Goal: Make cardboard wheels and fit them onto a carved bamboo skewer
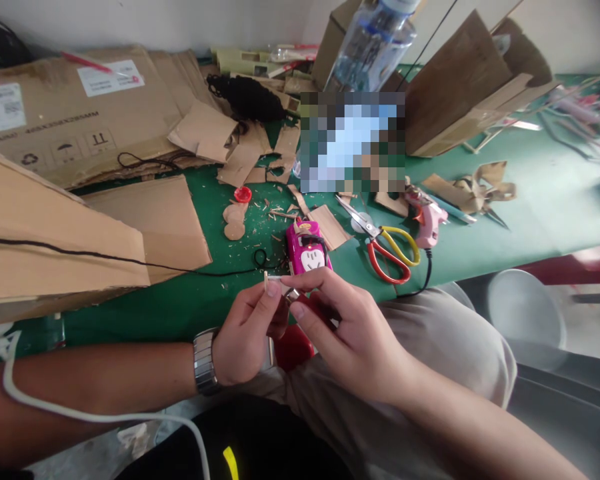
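Note:
My left hand [245,333], with a metal watch on its wrist, is closed. Its thumb and finger pinch a small pale piece [266,280] with a thin whitish stick [275,277] pointing right. My right hand [355,327] is closed too, its index fingertip at the stick's end. Between its thumb and curled fingers shows a small shiny metal thing [292,295], whose kind I cannot make out. Just beyond my hands lies a pink power strip [307,243] with a lit red light. Scissors [375,233] with red and yellow handles rest to its right.
A pink glue gun [429,223] with a black cord lies right of the scissors. Cardboard scraps [245,157] and round cardboard discs [235,223] litter the green table [240,250]. Cardboard boxes [50,220] stand left, and a large water bottle [375,47] at the back. A black cord crosses the left side.

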